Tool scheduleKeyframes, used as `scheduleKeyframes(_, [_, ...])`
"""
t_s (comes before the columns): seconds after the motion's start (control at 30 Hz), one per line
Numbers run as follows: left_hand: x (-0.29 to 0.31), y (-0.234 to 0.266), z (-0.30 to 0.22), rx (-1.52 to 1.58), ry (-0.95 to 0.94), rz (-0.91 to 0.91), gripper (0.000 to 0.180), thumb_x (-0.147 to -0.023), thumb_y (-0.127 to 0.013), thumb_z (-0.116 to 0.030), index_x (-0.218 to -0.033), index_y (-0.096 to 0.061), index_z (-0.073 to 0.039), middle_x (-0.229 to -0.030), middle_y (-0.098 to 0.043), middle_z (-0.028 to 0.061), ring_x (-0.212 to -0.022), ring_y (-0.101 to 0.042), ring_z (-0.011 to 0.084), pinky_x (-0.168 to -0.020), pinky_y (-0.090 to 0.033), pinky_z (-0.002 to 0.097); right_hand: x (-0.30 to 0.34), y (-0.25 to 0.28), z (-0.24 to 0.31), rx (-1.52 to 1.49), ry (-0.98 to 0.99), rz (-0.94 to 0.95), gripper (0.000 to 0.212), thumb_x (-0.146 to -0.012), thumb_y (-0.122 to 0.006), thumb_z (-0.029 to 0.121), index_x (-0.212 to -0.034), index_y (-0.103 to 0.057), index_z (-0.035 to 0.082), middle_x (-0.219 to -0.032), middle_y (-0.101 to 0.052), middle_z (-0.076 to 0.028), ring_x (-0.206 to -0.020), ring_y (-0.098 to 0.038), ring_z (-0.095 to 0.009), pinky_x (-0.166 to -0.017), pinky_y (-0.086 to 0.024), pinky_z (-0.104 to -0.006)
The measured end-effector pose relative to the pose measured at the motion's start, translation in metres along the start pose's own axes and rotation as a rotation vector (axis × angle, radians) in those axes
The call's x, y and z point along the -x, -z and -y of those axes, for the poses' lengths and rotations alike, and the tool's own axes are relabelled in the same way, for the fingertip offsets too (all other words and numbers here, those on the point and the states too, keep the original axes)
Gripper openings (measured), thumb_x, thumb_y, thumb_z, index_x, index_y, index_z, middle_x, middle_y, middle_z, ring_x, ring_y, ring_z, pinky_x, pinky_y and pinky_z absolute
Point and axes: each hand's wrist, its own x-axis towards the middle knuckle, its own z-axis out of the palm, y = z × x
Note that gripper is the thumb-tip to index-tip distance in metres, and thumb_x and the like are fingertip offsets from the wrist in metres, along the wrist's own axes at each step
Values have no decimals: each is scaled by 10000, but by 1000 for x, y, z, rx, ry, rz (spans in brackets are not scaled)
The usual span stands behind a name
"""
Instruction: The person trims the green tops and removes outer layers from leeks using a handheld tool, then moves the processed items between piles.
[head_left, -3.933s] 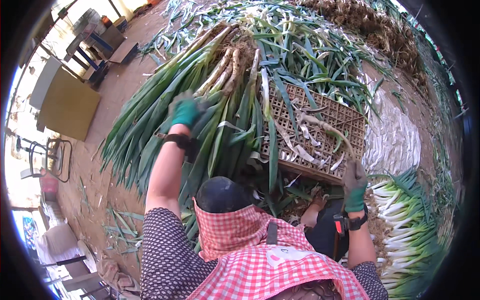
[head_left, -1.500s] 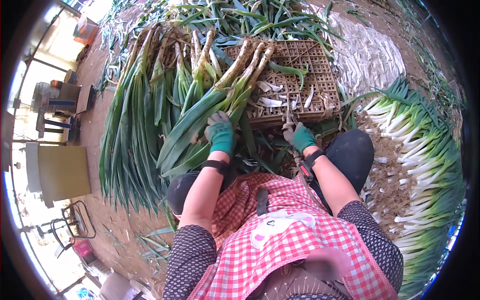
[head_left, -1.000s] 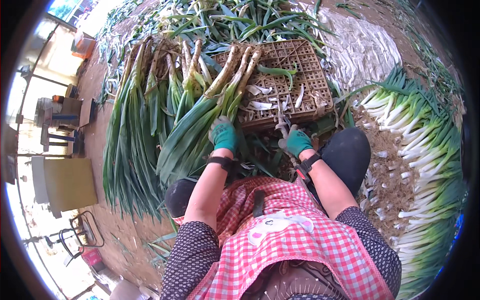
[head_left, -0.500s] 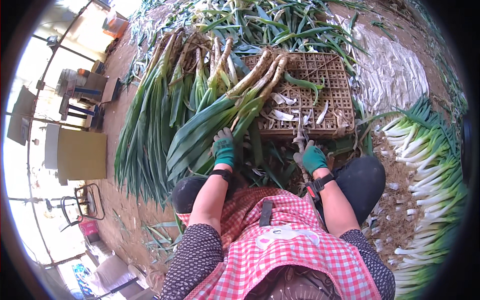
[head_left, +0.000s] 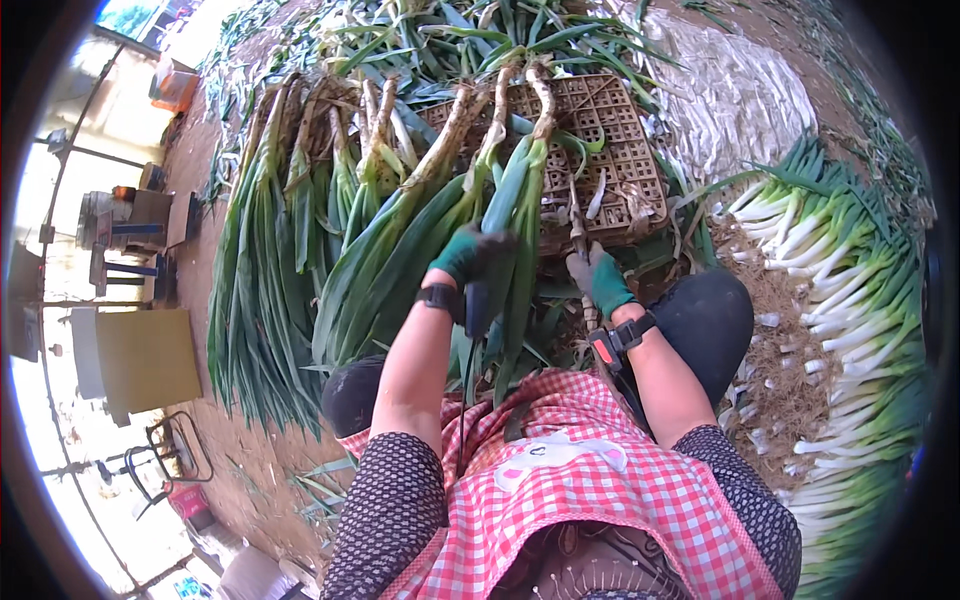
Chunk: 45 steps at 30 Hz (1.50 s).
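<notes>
My left hand (head_left: 475, 255), in a green and grey glove, is closed around the green leaves of a leek (head_left: 507, 195). Some motion blur softens its fingers. That leek's root end points away from me over a brown plastic crate (head_left: 645, 175). My right hand (head_left: 602, 278), gloved alike, grips a thin rod-like tool (head_left: 578, 225) with a jointed, dirty-looking shaft; its exact kind is unclear. The rod's tip reaches the crate's near part. To the left, a heap of unpeeled leeks (head_left: 265, 260) lies with soiled roots away from me and leaves toward me.
Peeled leeks with white stems (head_left: 850, 320) lie in a long row on the right, beside cut root ends (head_left: 775, 390). Loose leaves (head_left: 470, 40) cover the ground beyond the crate. A whitish sheet (head_left: 735, 100) is at far right. A yellow box (head_left: 150, 360) stands at left.
My left hand has moved up and right among the leeks, and a leek's leaves now stand more upright under it. The right hand still holds the rod. The view has shifted somewhat.
</notes>
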Motion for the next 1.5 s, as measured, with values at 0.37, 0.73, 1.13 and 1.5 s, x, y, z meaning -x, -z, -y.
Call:
scheduleKeyframes(0.37, [-27, -5, 140, -362, -372, 154, 496, -917, -634, -153, -1397, -536, -77, -1208, -709, 212, -1086, -685, 421, -974, -523, 440, 73, -5, 36, 308, 441, -229, 334, -920, -681, 264, -1159, -627, 37, -859, -687, -275, -786, -694, -473, -651, -526, -520])
scheduleKeyframes(0.73, [-6, -50, 64, -969, -505, -574, 861, -814, -796, -459, -1470, -450, -22, -1478, -495, 251, -1362, -488, 418, -1135, -385, 534, 87, -11, 43, 399, 308, -21, 390, -928, -640, 312, -1137, -481, 23, -848, -690, -302, -764, -689, -497, -661, -539, -605])
scheduleKeyframes(1.13, [-11, -43, 48, -633, -192, -253, 933, -742, -782, -272, -1531, -396, 41, -1415, -545, 329, -1299, -569, 451, -1102, -476, 459, 99, 2, 59, 448, 255, 88, 414, -919, -644, 321, -1138, -518, -7, -910, -694, -320, -802, -691, -497, -725, -536, -592])
scheduleKeyframes(1.5, [-2, -49, 73, -135, -297, -164, 956, -729, -792, -303, -1513, -407, 84, -1283, -654, 321, -1154, -679, 419, -1000, -543, 441, 87, 12, 74, 467, 373, -29, 386, -907, -669, 288, -1135, -498, 28, -847, -681, -298, -770, -686, -498, -659, -532, -605])
